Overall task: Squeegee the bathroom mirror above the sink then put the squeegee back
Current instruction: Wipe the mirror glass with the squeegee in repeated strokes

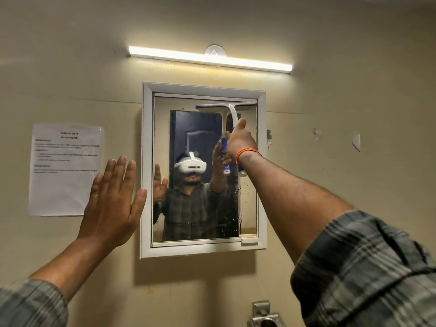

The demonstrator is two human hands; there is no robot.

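A white-framed mirror hangs on the beige wall, its glass streaked with water drops at the lower right. My right hand grips the blue-and-white handle of a squeegee. The squeegee's white blade lies against the glass at the mirror's top right corner. My left hand is raised flat with fingers spread, just left of the mirror's frame, holding nothing. The mirror reflects a person in a plaid shirt and both hands.
A lit tube light runs above the mirror. A printed paper sheet is taped to the wall at left. A metal fixture sticks out of the wall below the mirror. Peeling hooks dot the wall at right.
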